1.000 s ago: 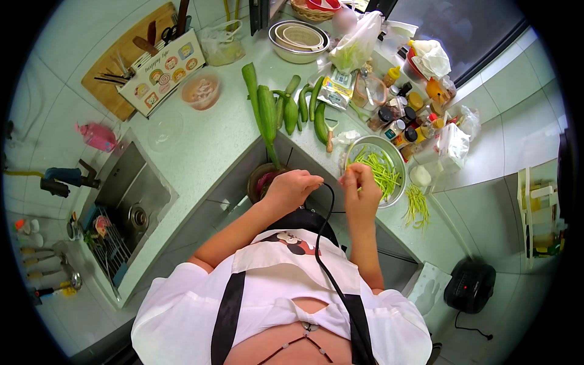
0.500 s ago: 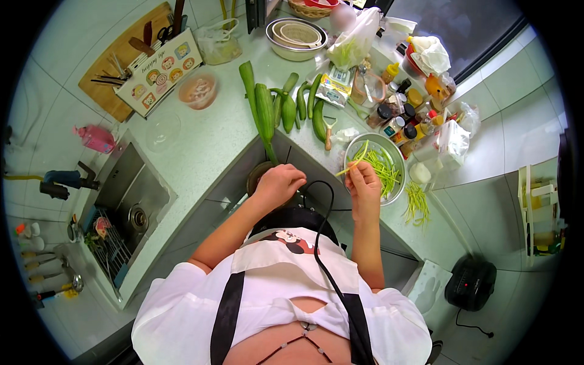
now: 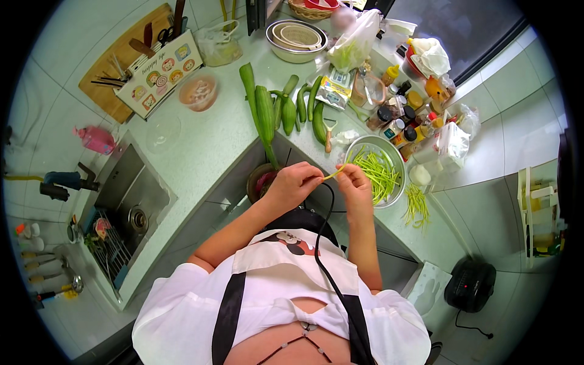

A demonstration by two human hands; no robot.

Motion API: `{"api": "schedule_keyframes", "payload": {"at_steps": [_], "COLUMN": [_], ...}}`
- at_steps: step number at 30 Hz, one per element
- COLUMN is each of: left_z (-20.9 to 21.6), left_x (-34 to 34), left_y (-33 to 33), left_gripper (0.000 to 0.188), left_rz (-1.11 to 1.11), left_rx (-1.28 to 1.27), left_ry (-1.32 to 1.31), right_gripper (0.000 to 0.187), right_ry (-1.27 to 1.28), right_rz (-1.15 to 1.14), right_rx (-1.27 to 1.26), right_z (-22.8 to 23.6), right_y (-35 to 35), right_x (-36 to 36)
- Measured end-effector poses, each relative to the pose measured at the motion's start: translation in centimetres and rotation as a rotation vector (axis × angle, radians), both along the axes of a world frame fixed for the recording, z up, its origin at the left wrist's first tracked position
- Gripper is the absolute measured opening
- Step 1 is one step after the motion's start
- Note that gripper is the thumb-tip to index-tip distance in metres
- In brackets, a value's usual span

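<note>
A thin green vegetable stem stretches between my two hands in front of the counter corner. My left hand pinches its left end, and my right hand grips the other end beside a metal bowl. Many cut green stems lie in that bowl. On the counter to its right is a small loose pile of thin stems. Below my left hand, a round bin with something purplish inside is partly hidden.
Large green gourds, cucumbers and a peeler lie along the counter corner. Seasoning jars crowd the right side. To the left are a sink and a knife rack. A black cable hangs before my apron.
My hands have come together: the left moved right and took the stem's end, while the right drew the stem left and down, away from over the bowl.
</note>
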State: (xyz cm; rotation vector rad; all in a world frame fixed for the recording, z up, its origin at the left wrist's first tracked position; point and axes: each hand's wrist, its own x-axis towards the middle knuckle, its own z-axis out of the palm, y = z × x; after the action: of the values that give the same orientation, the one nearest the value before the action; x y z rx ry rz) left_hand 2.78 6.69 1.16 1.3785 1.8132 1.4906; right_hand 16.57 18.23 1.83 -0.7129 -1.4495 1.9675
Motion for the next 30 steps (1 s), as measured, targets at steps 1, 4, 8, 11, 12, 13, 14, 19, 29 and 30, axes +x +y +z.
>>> {"api": "schedule_keyframes", "payload": {"at_steps": [1, 4, 8, 11, 12, 13, 14, 19, 29, 30], "left_z": [0.0, -0.1, -0.2, -0.4, -0.7, -0.9, -1.0, -0.9, -2.0, -1.7], "left_x": [-0.1, -0.1, -0.1, -0.2, -0.3, -0.3, -0.4, -0.7, -0.6, -0.6], "left_y": [0.0, -0.2, -0.3, -0.1, -0.1, -0.1, -0.1, -0.2, -0.2, -0.2], "left_gripper": [0.009, 0.008, 0.009, 0.01, 0.01, 0.01, 0.01, 0.011, 0.018, 0.018], "left_rz": [0.0, -0.022, -0.057, -0.062, -0.065, -0.069, -0.036, 0.141, 0.135, 0.129], "left_rx": [-0.006, -0.016, 0.015, 0.092, 0.072, 0.052, 0.027, -0.032, 0.151, 0.151], "left_ry": [0.042, 0.07, 0.112, 0.176, 0.164, 0.152, 0.12, -0.078, -0.54, -0.499], "right_gripper": [0.015, 0.012, 0.009, 0.009, 0.008, 0.008, 0.007, 0.004, 0.01, 0.01], "right_ry": [-0.009, -0.029, -0.047, -0.056, -0.056, -0.068, -0.081, -0.148, -0.27, -0.26], "right_rz": [0.003, 0.004, 0.004, 0.027, 0.036, 0.025, 0.014, -0.033, -0.135, -0.153], "right_rx": [0.006, 0.031, 0.093, 0.088, 0.078, 0.08, 0.083, 0.327, 0.891, 0.935], "right_z": [0.0, 0.1, 0.5, 0.5, 0.5, 0.6, 0.8, 1.0, 0.4, 0.3], "right_y": [0.4, 1.7, 1.8, 1.4, 1.3, 1.2, 1.1, -0.1, -3.0, -2.7], "right_x": [0.0, 0.1, -0.3, -0.6, -0.6, -0.6, -0.6, -0.5, -0.7, -0.8]}}
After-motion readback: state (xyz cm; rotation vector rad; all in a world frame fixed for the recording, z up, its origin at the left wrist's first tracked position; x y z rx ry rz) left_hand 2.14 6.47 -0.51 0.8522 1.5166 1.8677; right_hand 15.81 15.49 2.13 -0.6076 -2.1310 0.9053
